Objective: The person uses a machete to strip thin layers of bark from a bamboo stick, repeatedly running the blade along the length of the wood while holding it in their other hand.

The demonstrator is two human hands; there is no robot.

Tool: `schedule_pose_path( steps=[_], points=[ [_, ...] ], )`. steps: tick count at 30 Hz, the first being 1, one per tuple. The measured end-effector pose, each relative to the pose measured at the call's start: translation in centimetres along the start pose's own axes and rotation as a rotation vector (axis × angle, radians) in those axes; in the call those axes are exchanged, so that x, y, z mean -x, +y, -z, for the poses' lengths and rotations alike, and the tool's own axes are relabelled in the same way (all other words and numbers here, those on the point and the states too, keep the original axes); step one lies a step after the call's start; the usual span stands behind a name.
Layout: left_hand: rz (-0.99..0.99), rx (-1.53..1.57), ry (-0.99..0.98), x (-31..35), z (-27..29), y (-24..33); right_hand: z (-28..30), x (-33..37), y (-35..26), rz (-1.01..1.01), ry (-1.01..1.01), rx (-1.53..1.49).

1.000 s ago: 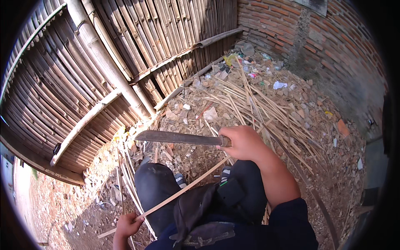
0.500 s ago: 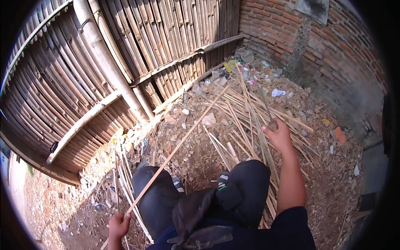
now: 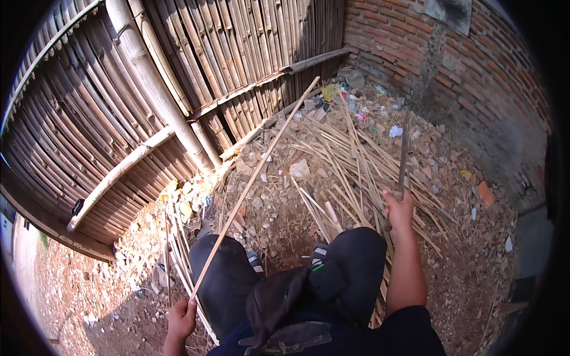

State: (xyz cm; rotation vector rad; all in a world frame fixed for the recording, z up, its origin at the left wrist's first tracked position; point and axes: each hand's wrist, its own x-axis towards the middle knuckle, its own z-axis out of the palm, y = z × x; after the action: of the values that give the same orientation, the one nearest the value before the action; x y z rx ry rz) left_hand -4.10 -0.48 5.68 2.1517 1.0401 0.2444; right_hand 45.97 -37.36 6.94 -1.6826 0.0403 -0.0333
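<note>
My left hand is closed on the lower end of a long bamboo strip, which slants up and away past my left knee toward the bamboo wall. In my right hand, beyond my right knee, is a machete, its long narrow blade pointing up and away. My fingers wrap its handle, which is mostly hidden. Under and beyond the right hand lies a loose pile of split bamboo strips. More strips lie on the ground beside my left leg.
A bamboo slat wall with a thick pole stands ahead and left. A brick wall closes the right side. Stones, dry grass and litter cover the ground, with a white scrap and a brick piece among them.
The strip in my left hand has swung more upright, its far end rising toward the wall. My right hand has come slightly nearer, and the machete's blade has tilted to the right.
</note>
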Motion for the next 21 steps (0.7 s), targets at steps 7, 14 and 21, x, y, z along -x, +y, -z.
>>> schedule_pose_path(
  steps=[7,14,21],
  points=[
    [-0.011,-0.036,-0.096,1.0,-3.1,0.4,-7.4,3.2,-6.2,0.523,-0.410,0.625],
    [-0.095,-0.116,-0.043,0.8,-3.3,1.2,-15.0,4.7,-7.8,0.724,-1.023,0.930],
    [-0.117,-0.182,-0.018,0.7,-3.2,0.5,-17.2,2.3,-4.4,0.724,-0.922,0.914]
  ],
)
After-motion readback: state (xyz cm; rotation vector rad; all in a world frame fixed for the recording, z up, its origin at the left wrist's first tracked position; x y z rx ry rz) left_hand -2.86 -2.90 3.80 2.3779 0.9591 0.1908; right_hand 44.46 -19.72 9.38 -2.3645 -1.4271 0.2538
